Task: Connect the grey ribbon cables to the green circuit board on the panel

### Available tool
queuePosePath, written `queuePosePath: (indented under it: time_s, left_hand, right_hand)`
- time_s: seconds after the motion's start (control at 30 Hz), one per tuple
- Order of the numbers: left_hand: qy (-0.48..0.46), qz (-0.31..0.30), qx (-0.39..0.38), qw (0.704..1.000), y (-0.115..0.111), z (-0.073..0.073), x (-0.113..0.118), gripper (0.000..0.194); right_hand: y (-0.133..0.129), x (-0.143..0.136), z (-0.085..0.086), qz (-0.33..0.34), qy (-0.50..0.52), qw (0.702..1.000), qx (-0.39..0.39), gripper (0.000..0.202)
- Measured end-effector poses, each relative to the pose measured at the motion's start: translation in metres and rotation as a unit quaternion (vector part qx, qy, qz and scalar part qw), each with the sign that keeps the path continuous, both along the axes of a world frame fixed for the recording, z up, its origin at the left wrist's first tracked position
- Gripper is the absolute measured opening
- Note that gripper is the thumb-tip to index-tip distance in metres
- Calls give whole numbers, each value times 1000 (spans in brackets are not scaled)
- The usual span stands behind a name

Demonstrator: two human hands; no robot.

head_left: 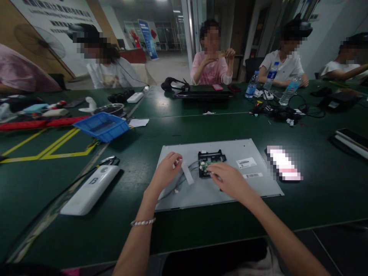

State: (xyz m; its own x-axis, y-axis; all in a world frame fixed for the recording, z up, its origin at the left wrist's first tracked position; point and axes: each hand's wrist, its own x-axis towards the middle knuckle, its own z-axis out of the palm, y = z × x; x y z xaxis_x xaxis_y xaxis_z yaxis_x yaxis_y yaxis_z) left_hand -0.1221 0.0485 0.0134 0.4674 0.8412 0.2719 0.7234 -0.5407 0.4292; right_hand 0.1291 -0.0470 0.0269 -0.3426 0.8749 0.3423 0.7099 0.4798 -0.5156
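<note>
A flat grey metal panel (230, 191) lies on the dark green table. On its middle sits a black frame (212, 153) with a green circuit board (204, 165). My left hand (169, 168) is over the panel's left part, its fingers pinching the top of a translucent white strip (188, 173). Thin grey cables (180, 180) run beneath the strip, from the board toward the panel's left edge. My right hand (227, 177) reaches the board's right side with fingers bent together; what they hold, if anything, is hidden. White labels (246, 163) are on the panel's right part.
A white power bank (90, 189) with cables lies left, a lit phone (283, 163) right. Behind are a blue tray (102, 124), a black monitor-like object (204, 95), water bottles (290, 90) and tangled black cables (276, 112). Several people sit across the table.
</note>
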Motion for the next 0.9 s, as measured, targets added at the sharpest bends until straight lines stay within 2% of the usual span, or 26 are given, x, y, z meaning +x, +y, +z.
queuePosePath:
  time_s: [0.13, 0.27, 0.37, 0.43, 0.63, 0.73, 0.9]
  left_hand:
    - [-3, 17, -5, 1000, 0, -1, 0, 22]
    - [2, 24, -19, 1000, -2, -1, 0, 27]
    - [6, 21, -37, 999, -1, -4, -2, 30]
    - [12, 10, -44, 999, 1, -9, -4, 30]
    - [11, -11, -50, 999, 7, -17, -5, 27]
    - [6, -27, -44, 999, 8, -16, -4, 23]
    - [-21, -8, -40, 999, 8, -12, -3, 20]
  right_hand:
    - [27, 53, -8, -73, 43, 995, -47, 26]
    - [40, 81, -30, -93, 95, 986, -97, 24]
    - [39, 84, -45, -86, 114, 982, -125, 23]
    - [36, 82, -48, -75, 113, 981, -138, 24]
    - [31, 77, -44, -44, 92, 985, -137, 28]
    - [30, 76, -45, -52, 92, 985, -134, 24]
    - [31, 76, -49, -78, 108, 982, -131, 15]
